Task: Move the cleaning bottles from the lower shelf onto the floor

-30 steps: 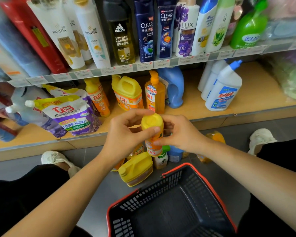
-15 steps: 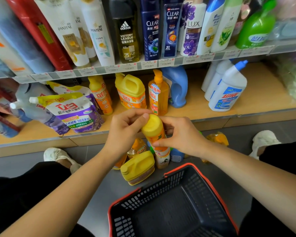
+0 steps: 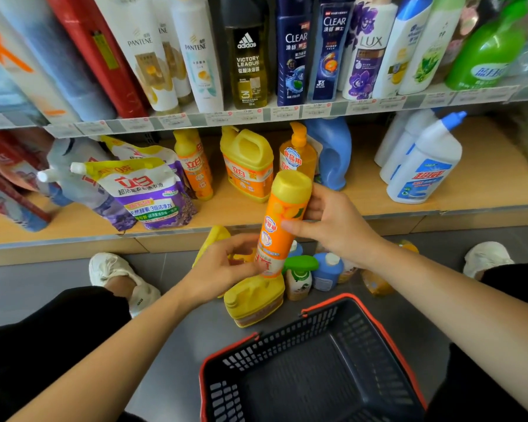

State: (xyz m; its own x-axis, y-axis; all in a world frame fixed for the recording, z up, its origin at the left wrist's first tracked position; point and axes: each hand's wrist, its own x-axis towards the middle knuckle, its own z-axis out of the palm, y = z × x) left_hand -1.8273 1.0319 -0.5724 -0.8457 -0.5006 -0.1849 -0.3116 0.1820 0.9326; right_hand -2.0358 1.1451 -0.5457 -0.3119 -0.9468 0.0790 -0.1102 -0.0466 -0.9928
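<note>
- Head view: you hold the orange bottle (image 3: 282, 220) in both hands, in the air just in front of the lower shelf (image 3: 485, 184) and above the floor (image 3: 43, 287).
- Your right hand (image 3: 333, 229) has its grip wrapped round the bottle's middle. The thumb lies on the near face and the fingers curl round the far side, below the yellow cap.
- Your left hand (image 3: 223, 269) takes the bottom end. Its grip is narrow, with curled fingers and thumb pinching the label near the base.
- The bottle is tilted, cap up and leaning toward the shelf, base pointing down at the things on the floor.
- Below it a yellow jug (image 3: 253, 300) lies on its side on the floor.
- Just beside that jug stand a green-capped bottle (image 3: 299, 275) and a blue bottle (image 3: 326, 269), close together. More yellow and orange containers sit behind them, partly hidden by your hands.
- A dark basket (image 3: 326, 303) with a red rim sits on the floor nearest you, just in front of the yellow jug.
- On the lower shelf you can see a second jug (image 3: 247, 166), a pump bottle (image 3: 297, 153), a blue jug (image 3: 333, 150), white bottles (image 3: 424, 169) and purple pouches (image 3: 147, 193).
- Your shoes (image 3: 116, 272) rest on the floor to either side, near the shelf base.
</note>
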